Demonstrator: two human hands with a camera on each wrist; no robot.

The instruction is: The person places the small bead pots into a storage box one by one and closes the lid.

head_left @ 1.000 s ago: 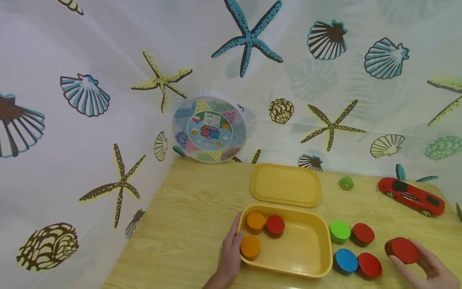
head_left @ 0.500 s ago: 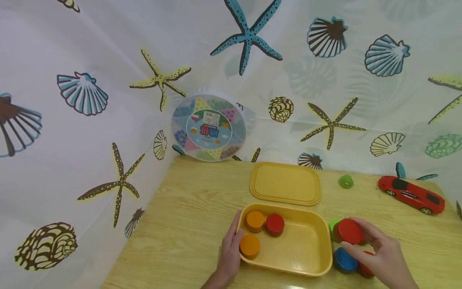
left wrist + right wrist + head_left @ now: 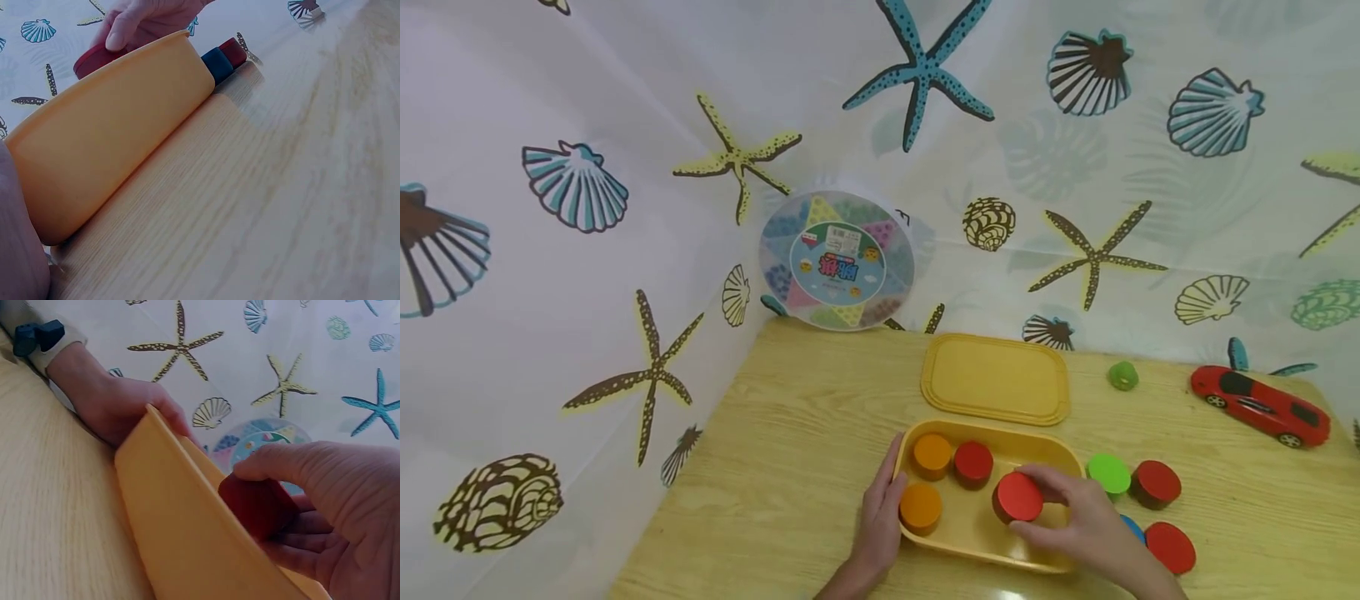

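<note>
In the head view my right hand (image 3: 1078, 517) pinches a red round block (image 3: 1018, 497) between thumb and fingers, over the inside of a yellow plastic box (image 3: 992, 553). The right wrist view shows the same red block behind the box wall, with my thumb on its upper side. My left hand (image 3: 877, 504) holds the box at its left end, fingers along the outer wall. Inside the box stand two orange round blocks (image 3: 932, 457) and another red round block (image 3: 973, 465). To the right of the box are a green block (image 3: 1108, 475), two red blocks (image 3: 1156, 484) and a partly hidden blue block (image 3: 1132, 527).
A yellow lid (image 3: 995, 379) lies on the wooden table (image 3: 790, 433) behind the box. Farther right are a small green toy (image 3: 1123, 375) and a red toy car (image 3: 1259, 406). A round game package (image 3: 837, 260) leans against the patterned curtain at the back.
My right hand has carried the red block leftward from the table's right side, past the other blocks, to over the box. My left hand stays at the box's left end.
</note>
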